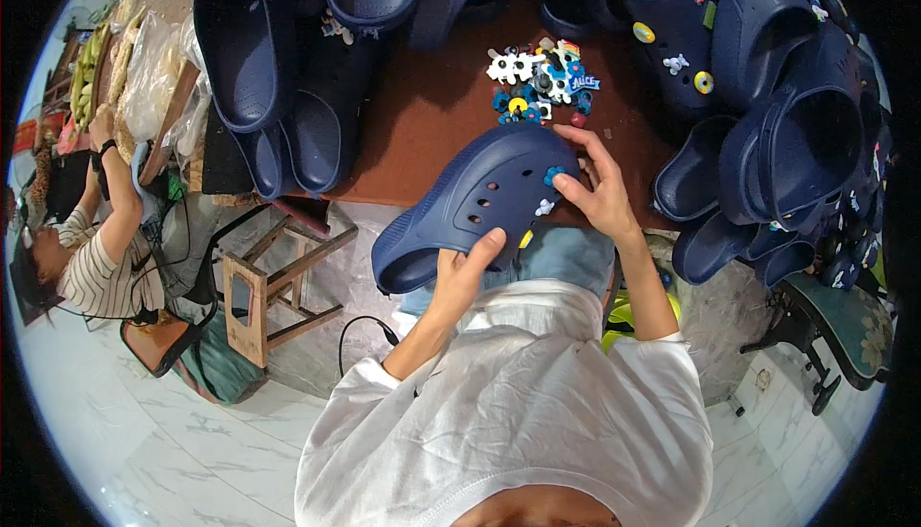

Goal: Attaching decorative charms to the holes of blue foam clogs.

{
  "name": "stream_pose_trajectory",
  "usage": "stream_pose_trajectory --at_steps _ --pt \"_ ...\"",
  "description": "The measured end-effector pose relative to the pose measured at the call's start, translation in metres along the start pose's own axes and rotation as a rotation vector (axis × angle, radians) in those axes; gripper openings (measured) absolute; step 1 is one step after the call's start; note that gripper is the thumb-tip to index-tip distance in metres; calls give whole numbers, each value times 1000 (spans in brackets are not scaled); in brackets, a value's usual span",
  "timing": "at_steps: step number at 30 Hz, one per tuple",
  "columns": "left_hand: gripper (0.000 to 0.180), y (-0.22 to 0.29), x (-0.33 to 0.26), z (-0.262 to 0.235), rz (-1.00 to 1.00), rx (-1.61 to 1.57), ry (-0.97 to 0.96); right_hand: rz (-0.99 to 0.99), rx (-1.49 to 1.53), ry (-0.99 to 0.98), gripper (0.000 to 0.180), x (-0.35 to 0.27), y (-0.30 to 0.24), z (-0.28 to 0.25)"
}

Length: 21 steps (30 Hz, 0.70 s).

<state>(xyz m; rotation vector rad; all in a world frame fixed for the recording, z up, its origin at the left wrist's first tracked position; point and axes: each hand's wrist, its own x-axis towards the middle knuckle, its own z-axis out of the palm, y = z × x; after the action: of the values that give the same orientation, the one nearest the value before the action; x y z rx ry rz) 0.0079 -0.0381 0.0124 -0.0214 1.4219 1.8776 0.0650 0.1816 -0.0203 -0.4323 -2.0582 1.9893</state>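
Observation:
A navy foam clog with round vent holes is held tilted above my lap, toe up and to the right. My left hand is closed on its heel side, the thumb lying on the upper and the fingers inside the opening. At the toe, my right hand grips the rim, its thumb against a blue charm on the upper. Below that charm sit a small white charm and a yellow charm. A pile of loose charms, white, blue, black and yellow, lies just beyond the toe.
More navy clogs crowd the left and far side of the brown table. Charm-covered clogs are heaped at the right. A wooden stool stands at left, near another person. A chair is at lower right.

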Motion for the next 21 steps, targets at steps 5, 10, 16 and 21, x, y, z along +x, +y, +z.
stream_pose_trajectory --at_steps 5,10,16,21 --pt "40 -3 -4 3 26 75 34 -136 -185 141 45 -8 -6 3" --pt "28 -2 -9 15 271 250 3 -343 -423 317 23 -16 -13 19" --pt "26 -7 -15 19 315 271 -29 -376 -420 316 21 -17 -5 20" --pt "28 -13 -19 23 277 328 -59 -316 -344 387 22 -23 10 27"
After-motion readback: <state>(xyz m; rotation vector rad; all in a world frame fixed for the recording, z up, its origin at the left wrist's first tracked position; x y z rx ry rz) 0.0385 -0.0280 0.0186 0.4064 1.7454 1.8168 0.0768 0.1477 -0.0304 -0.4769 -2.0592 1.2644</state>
